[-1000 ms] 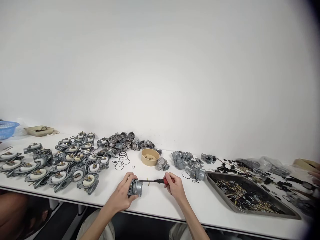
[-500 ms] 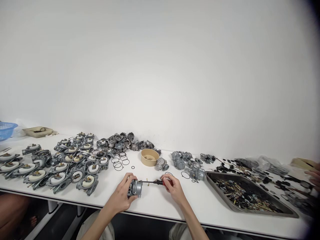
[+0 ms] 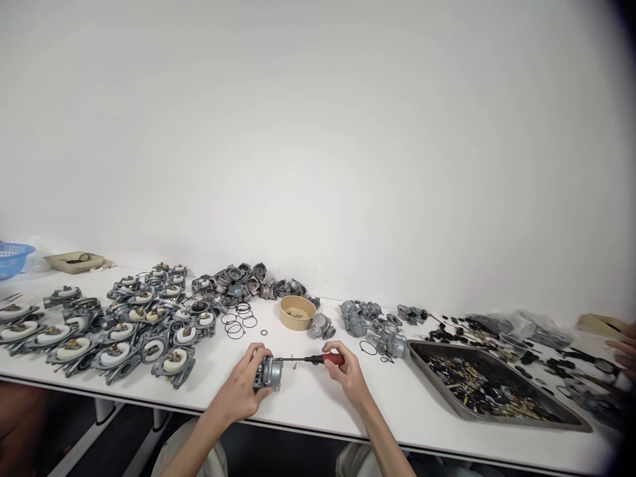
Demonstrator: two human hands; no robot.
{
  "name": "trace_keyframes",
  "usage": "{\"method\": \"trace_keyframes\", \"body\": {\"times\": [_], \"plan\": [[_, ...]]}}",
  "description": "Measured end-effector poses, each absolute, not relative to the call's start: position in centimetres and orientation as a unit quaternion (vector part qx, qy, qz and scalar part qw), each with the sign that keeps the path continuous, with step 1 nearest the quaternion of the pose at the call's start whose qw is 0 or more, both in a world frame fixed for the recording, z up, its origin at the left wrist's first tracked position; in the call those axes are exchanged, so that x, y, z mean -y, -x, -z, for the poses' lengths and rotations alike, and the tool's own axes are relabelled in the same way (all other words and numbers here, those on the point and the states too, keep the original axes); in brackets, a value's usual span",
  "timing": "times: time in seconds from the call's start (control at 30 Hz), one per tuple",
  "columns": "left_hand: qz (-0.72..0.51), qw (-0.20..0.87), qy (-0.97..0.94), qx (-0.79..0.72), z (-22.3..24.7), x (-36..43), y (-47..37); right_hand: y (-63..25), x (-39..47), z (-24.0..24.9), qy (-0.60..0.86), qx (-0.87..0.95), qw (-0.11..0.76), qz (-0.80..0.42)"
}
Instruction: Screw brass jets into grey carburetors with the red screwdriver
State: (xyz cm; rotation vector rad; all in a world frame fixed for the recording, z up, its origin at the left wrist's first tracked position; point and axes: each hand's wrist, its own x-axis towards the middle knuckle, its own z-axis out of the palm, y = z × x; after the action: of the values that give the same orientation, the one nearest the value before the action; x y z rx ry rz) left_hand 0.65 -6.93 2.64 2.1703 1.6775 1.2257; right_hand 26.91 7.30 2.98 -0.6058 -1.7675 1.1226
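A grey metal carburetor [image 3: 271, 374] lies on its side near the table's front edge, gripped by my left hand [image 3: 247, 383] with fingers over the top and thumb below. My right hand [image 3: 346, 374] has thumb and fingers around the red handle of a screwdriver [image 3: 332, 359]. The dark shaft runs level to the left, its tip meeting the upper part of the carburetor; the tip itself is too small to make out. Small brass-coloured screws [image 3: 295, 365] lie just behind the shaft.
Rows of carburetor bodies with white floats [image 3: 115, 355] cover the left. Behind are black rubber rings [image 3: 240, 320], a tan round bowl [image 3: 298, 314] and heaped metal bowls [image 3: 238, 281]. Right are more carburetors [image 3: 362, 318], a metal tray [image 3: 501, 421] of small parts, and another person's hand [image 3: 623, 351].
My right hand's fingers have shifted and loosened around the screwdriver, so more of the red handle shows. The left hand and carburetor stay in place.
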Motion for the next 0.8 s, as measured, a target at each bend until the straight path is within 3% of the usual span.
{"method": "trace_keyframes", "body": {"times": [0.8], "plan": [[-0.402, 0.067, -0.720, -0.562, -2.94, 7.06, -0.71, -26.51, -6.84, -3.11, 0.277, 0.695, 0.476, -0.462]]}}
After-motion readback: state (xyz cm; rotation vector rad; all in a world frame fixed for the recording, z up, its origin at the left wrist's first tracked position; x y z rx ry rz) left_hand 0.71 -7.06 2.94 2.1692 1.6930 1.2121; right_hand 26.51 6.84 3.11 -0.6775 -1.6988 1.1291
